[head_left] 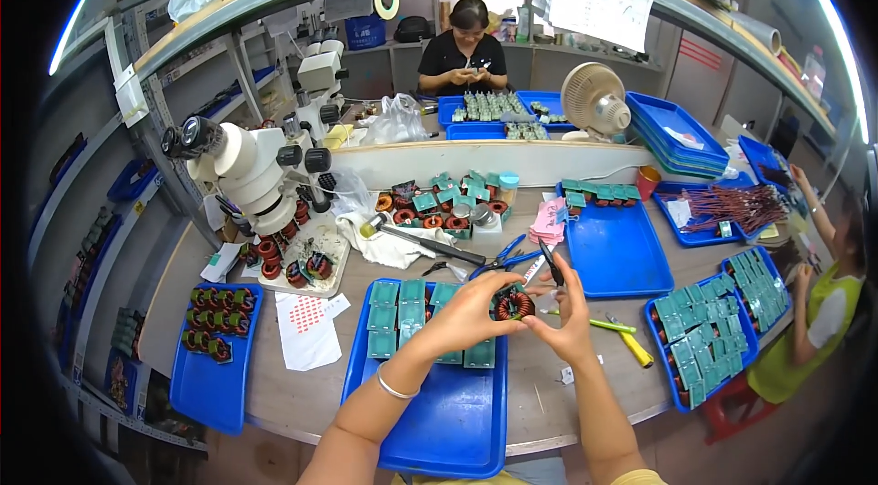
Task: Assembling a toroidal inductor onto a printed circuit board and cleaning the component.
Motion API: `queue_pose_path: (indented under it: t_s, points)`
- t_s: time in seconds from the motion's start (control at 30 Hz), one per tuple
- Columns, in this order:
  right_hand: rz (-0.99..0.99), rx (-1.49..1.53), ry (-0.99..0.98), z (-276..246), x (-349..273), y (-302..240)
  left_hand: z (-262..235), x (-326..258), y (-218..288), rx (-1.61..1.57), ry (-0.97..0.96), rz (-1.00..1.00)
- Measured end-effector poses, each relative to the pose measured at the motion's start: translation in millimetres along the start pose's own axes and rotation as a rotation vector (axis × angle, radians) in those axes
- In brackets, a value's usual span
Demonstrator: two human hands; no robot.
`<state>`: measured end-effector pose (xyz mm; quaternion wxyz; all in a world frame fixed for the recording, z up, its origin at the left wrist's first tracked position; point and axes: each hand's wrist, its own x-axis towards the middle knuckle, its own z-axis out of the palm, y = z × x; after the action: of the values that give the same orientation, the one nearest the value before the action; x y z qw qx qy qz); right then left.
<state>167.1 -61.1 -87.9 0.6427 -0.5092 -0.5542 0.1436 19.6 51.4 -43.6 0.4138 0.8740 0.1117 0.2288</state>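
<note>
Several tools, blue-handled pliers and a hammer among them, crowd the desk beyond the hands, beside crumpled white cloth. Near the right edge of a smooth plastic tray, the left hand pinches a round, copper-wound coil; the right hand steadies it, fingers clasping a slim black tool.

The coil is between the hands, right of the microscope.
</note>
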Motion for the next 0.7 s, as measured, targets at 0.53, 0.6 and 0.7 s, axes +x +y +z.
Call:
queue_pose_path:
  t_s: [0.53, 0.6, 0.7]
  points:
    - [-0.085, 0.202, 0.118, 6.5, 25.7, -35.7, -28.8, -8.2, 25.3, -0.347, 0.323, 0.087]
    - [-0.092, 0.214, 0.111, 12.5, 35.4, -53.2, -35.1, -14.4, 33.5, -0.443, 0.310, 0.043]
    - [-0.198, 0.154, 0.016, 17.7, 40.5, -64.2, -38.8, -18.9, 40.0, -0.421, 0.330, 0.119]
